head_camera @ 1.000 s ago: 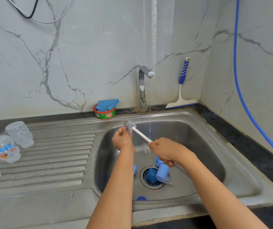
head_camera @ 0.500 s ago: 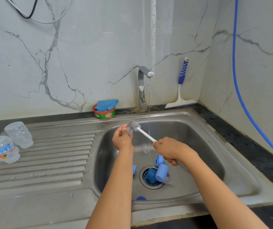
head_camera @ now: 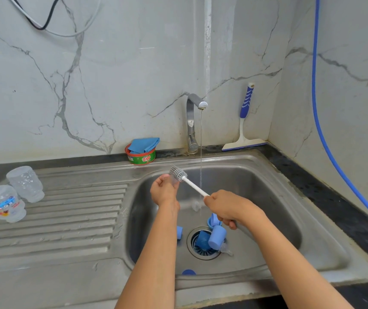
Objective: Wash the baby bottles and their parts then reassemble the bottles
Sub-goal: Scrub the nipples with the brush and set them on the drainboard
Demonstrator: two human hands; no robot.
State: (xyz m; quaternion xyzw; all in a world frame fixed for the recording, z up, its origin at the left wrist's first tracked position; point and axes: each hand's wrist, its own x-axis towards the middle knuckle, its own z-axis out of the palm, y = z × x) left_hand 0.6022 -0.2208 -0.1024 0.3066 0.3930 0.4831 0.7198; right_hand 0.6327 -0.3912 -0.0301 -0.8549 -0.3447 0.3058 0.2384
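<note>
Wrapped round the white handle of the bottle brush [head_camera: 193, 185] is the grip of the right hand [head_camera: 227, 208]; the grip of the left hand [head_camera: 164, 192] curls on a small clear part [head_camera: 175, 183], too blurred to name.
Both hands are mid-frame over the sink [head_camera: 274, 197], with the bristles at the left fingertips, beside the tap [head_camera: 191, 121] and its thin stream. Blue caps [head_camera: 217, 237] lie round the drain, and clear bottles [head_camera: 26, 182] stand on the drainboard at frame left.

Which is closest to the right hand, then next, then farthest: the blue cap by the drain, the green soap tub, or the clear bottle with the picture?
From the right hand:
1. Light blue plastic cap, just below it by the drain.
2. Round green soap tub, behind the sink, leftward.
3. Clear printed plastic bottle, far left on the draining board.
</note>
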